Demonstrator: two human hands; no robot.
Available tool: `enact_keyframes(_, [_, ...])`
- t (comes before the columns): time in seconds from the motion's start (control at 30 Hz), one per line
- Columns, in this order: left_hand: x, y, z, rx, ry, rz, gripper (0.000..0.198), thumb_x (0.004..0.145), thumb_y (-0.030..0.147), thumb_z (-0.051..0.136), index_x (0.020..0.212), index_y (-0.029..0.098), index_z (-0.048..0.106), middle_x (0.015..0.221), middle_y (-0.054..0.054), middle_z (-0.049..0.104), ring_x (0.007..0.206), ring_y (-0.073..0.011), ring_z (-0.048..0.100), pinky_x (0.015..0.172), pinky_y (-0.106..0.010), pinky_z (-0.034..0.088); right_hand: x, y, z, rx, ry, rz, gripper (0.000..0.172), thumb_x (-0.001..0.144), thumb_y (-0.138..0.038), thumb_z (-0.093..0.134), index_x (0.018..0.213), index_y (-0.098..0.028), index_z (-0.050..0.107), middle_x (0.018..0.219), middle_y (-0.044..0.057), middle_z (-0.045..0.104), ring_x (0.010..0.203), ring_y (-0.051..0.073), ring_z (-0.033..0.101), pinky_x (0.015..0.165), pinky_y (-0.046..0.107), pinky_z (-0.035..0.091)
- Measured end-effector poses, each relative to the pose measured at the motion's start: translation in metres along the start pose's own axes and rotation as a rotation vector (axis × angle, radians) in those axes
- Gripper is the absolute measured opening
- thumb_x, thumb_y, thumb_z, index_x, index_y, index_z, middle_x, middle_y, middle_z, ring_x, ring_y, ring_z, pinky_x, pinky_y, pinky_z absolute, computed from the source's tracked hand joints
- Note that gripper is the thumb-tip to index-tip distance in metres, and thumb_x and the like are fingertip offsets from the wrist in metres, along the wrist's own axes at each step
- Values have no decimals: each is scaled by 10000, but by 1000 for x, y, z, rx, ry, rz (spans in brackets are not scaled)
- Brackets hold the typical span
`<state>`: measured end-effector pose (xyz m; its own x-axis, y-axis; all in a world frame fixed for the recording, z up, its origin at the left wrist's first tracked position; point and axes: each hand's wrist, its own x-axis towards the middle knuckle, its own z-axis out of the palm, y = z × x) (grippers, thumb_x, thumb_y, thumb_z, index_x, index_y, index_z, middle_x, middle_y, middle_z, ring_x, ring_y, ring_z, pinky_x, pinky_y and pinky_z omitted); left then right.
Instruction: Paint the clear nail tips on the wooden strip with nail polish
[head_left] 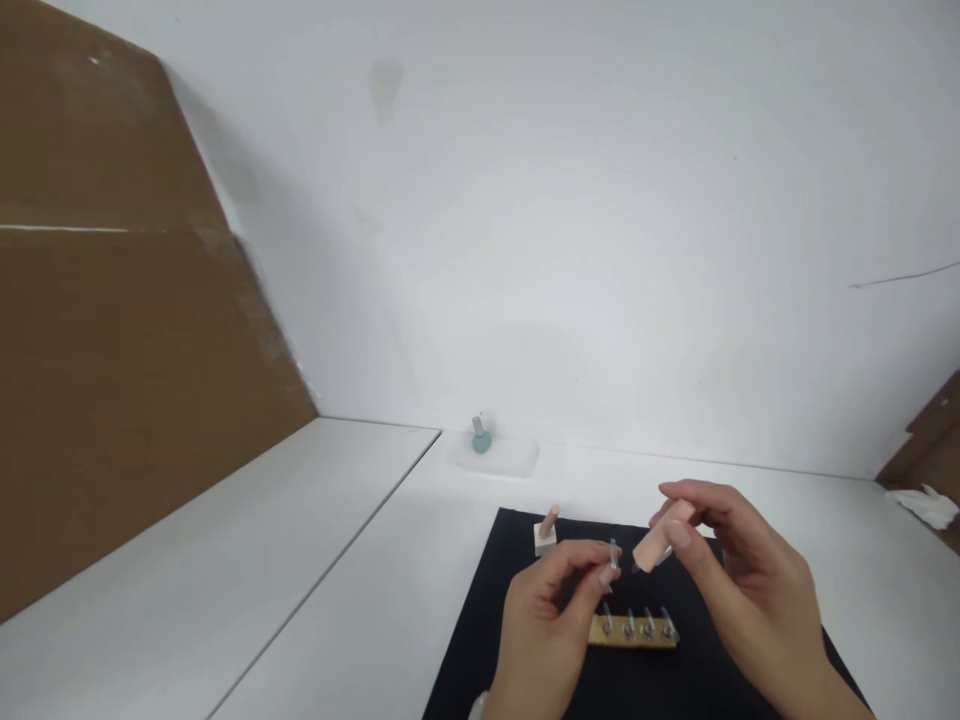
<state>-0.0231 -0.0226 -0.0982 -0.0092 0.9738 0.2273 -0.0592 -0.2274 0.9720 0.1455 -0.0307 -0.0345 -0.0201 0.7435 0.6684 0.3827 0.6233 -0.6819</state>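
Note:
My left hand (544, 615) pinches a small clear nail tip (613, 555) between thumb and fingertips. My right hand (739, 585) grips a pink polish brush cap (660, 540), its tip pointing at the nail tip. Both hands hover over a black mat (480, 620). Below them lies a tan holder strip (634, 630) with several clear nail tips standing on it. A small white block with a pink stick (546, 532) stands at the mat's far edge.
A teal bottle with a grey cap (480, 437) stands on a white pad near the wall. Brown cardboard (112, 320) rises at the left. White crumpled paper (930, 505) lies at the far right. The table is white.

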Motion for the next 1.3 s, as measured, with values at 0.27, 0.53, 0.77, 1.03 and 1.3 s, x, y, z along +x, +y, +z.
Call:
enact_keyframes(0.27, [-3,-2,-4,-44,-42,-33,70,859,250,754,853,238,823,865,-14,845,744,-172,754,727,-215,606,2,-1,0,56,-26,-18,159,1034,-219,598,1159,-299,655,752,-46,749,725,146,706,708,253,563])
enact_keyframes(0.53, [0,-10,-4,-12,-26,-39,68,848,252,763,843,227,826,839,-24,841,727,-184,760,699,-221,614,3,-1,2,55,-26,-40,185,1034,-202,588,1179,-298,652,765,-40,747,736,151,712,715,255,572])
enact_keyframes(0.77, [-2,-8,-6,115,-25,64,78,864,253,747,834,238,818,876,-25,841,821,-209,783,797,-249,619,0,2,2,-8,24,1,191,1043,-242,578,1197,-305,670,803,-26,742,810,163,725,729,247,594])
enact_keyframes(1.03, [-1,-2,-9,153,-16,126,92,880,226,736,836,247,814,886,-11,847,824,-200,786,809,-241,624,4,-3,1,23,-27,-34,213,1037,-207,561,1206,-285,664,794,-12,738,795,175,731,732,263,611])
enact_keyframes(1.3, [-3,0,-4,77,2,168,126,853,165,754,810,263,821,884,-2,850,810,-193,790,797,-233,631,6,-1,4,-5,-65,-33,196,1038,-204,554,1194,-273,650,792,-14,745,731,171,730,694,276,608])
